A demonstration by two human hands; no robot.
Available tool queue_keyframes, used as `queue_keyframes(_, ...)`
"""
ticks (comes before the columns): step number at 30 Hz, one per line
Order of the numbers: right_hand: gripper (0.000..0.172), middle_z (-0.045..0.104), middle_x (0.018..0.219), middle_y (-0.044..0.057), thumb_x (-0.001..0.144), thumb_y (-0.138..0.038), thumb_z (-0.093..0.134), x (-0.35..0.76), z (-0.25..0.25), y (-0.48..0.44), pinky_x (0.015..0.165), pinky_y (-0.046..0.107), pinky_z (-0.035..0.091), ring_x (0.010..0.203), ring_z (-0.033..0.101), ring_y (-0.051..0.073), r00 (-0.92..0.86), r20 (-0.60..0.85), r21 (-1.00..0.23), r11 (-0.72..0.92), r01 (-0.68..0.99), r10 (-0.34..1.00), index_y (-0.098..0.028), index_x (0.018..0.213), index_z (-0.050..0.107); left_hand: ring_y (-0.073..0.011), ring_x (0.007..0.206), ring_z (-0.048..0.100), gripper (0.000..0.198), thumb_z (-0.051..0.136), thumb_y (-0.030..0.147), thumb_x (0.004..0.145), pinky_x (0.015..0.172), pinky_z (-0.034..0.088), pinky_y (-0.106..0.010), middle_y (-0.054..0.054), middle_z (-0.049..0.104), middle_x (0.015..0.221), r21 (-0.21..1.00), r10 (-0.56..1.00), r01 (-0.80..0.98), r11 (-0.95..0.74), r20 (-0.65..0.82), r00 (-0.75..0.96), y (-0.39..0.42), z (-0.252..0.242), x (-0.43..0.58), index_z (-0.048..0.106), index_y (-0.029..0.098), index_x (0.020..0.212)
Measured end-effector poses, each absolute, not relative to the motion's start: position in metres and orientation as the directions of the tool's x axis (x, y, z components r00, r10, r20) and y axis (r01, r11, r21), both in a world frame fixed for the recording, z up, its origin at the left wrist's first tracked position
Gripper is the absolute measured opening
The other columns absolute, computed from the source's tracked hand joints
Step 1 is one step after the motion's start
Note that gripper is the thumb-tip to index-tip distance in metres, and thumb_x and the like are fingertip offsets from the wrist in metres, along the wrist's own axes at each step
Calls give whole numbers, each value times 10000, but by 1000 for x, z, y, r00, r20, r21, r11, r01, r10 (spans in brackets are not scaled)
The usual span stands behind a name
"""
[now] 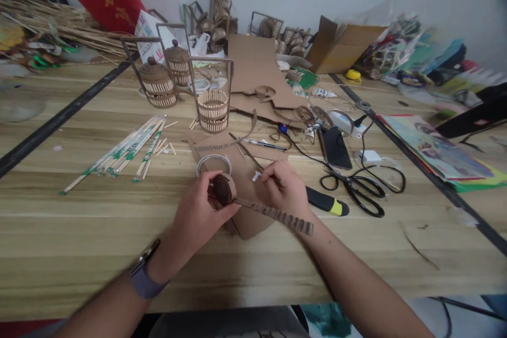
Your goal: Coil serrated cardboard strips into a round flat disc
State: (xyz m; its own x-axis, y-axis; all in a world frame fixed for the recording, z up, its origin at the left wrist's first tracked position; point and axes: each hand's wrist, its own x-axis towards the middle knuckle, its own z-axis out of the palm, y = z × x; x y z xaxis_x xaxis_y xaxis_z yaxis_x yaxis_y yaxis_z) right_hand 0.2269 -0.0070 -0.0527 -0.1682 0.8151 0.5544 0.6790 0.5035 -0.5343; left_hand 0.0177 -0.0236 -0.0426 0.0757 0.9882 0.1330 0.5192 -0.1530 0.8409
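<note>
My left hand (pixel 200 203) is closed round a small coil of brown corrugated cardboard strip (pixel 224 189), its dark spiral end turned up. The strip's loose tail (pixel 283 216) runs to the right, passing over my right wrist. Closed in a pinch, my right hand (pixel 285 185) holds a thin dark stick (pixel 246 153) that points up and left; its lower end is hidden in the fingers. Beneath both hands lies a piece of flat cardboard (pixel 253 224). A white ring (pixel 214 157) lies just beyond my left hand, and a small white scrap (pixel 256 176) is beside my right fingers.
A utility knife (pixel 327 202), black scissors (pixel 362 190) and a phone (pixel 336 148) lie on the right. Wrapped chopsticks (pixel 127 150) lie left. Behind stand an open stick-walled bucket (pixel 213 111), lidded buckets (pixel 156 84) and a cardboard box (pixel 343 45).
</note>
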Motion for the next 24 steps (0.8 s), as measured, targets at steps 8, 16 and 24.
queue_keyframes(8, 204, 634, 687, 36, 937, -227, 502, 222, -48, -10, 738, 371, 416, 733, 568, 226, -195, 535, -452, 473, 756, 822, -225, 802, 655, -194, 674, 659, 487, 787, 229, 633, 618, 547, -310, -11, 697, 839, 843, 989, 517, -148, 131, 68, -23, -39, 19, 576, 202, 1070)
queue_keyframes(16, 120, 666, 723, 8, 908, -211, 592, 220, -51, -12, 603, 252, 464, 657, 614, 162, -226, 390, -617, 436, 655, 893, -227, 871, 705, -202, 687, 669, 491, 790, 229, 622, 622, 554, -319, -12, 697, 833, 864, 991, 485, -134, 123, 54, -23, -39, 19, 573, 203, 1062)
queue_keyframes(24, 207, 706, 927, 65, 917, -253, 601, 202, -34, -30, 768, 314, 537, 839, 666, 194, -424, 301, -808, 465, 363, 854, -200, 1085, 710, -258, 826, 711, 518, 789, 284, 643, 700, 580, -370, -60, 714, 938, 834, 981, 526, -167, 192, 7, -21, -45, 16, 534, 206, 1088)
